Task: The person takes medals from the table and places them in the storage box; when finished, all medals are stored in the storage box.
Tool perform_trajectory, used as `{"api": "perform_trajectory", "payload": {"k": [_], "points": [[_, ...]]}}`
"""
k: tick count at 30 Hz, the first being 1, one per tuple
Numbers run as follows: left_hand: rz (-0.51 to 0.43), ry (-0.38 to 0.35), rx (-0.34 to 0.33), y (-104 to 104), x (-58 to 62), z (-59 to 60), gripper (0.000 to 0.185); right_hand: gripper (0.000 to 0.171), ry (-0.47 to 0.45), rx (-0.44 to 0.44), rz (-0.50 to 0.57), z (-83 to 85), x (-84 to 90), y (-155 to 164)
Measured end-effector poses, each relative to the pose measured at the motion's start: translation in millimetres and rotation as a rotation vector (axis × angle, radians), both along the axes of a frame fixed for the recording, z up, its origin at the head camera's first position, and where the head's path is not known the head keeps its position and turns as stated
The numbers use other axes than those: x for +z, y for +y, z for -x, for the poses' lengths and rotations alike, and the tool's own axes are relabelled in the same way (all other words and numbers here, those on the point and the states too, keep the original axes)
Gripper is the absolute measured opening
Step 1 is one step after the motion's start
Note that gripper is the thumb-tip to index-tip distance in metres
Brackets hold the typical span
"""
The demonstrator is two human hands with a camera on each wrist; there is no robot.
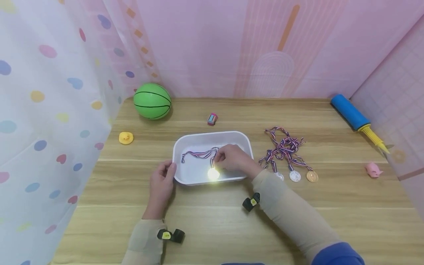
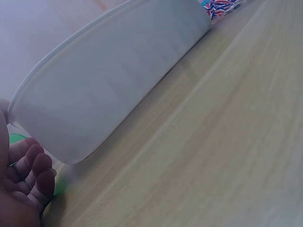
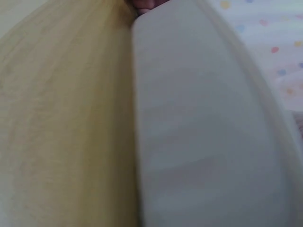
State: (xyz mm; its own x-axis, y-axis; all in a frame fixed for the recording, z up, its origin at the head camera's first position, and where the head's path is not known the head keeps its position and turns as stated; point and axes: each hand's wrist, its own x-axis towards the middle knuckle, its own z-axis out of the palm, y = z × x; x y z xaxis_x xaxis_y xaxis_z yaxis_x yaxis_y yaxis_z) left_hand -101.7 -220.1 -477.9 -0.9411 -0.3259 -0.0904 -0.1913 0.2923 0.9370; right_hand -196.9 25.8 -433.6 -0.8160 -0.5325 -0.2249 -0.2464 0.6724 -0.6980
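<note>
A white plastic tray (image 1: 212, 134) stands on the wooden table in the head view. Inside it lies a medal (image 1: 213, 174), bright with glare, on a striped ribbon (image 1: 197, 154) that trails to the left. My right hand (image 1: 232, 158) reaches over the near right side of the tray and pinches the ribbon just above the medal. At the tray's left end, my left hand (image 1: 163, 180) grips the rim with the thumb on top. Its curled fingers (image 2: 42, 182) show beside the outer wall in the left wrist view. The right wrist view shows mostly the tray's outer wall (image 3: 199, 123).
Right of the tray lies a tangle of striped ribbons (image 1: 286, 147) with silver medals (image 1: 294, 176) and a gold-coloured medal (image 1: 312, 176). Around stand a green ball (image 1: 152, 101), a yellow duck (image 1: 126, 138), a small pink box (image 1: 212, 119), a blue pump (image 1: 351, 112) and a pink pig (image 1: 373, 170).
</note>
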Motion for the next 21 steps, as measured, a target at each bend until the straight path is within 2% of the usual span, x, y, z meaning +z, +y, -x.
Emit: {"api": "perform_trajectory", "payload": {"k": [3,6,10,13,17,21], "points": [[-0.001,-0.001,0.005,0,0.5,0.3,0.042,0.005,0.03,-0.014,0.068,-2.2,11.7,10],[-0.015,0.012,0.01,0,2.3,0.0,0.039,0.01,0.025,-0.038,0.162,-7.7,24.0,32],[-0.023,0.015,0.004,3,4.6,0.7,0.04,0.018,0.019,-0.134,0.27,-21.2,32.6,84],[-0.019,0.003,0.0,4,5.1,0.7,0.042,0.02,0.055,-0.24,0.315,-33.9,31.8,129],[-0.015,-0.018,0.0,2,3.4,0.1,0.044,0.024,0.107,-0.404,0.284,-52.2,22.1,186],[-0.013,-0.009,0.004,2,0.8,-0.2,0.044,0.035,0.064,-0.55,0.214,-70.1,7.6,230]]}}
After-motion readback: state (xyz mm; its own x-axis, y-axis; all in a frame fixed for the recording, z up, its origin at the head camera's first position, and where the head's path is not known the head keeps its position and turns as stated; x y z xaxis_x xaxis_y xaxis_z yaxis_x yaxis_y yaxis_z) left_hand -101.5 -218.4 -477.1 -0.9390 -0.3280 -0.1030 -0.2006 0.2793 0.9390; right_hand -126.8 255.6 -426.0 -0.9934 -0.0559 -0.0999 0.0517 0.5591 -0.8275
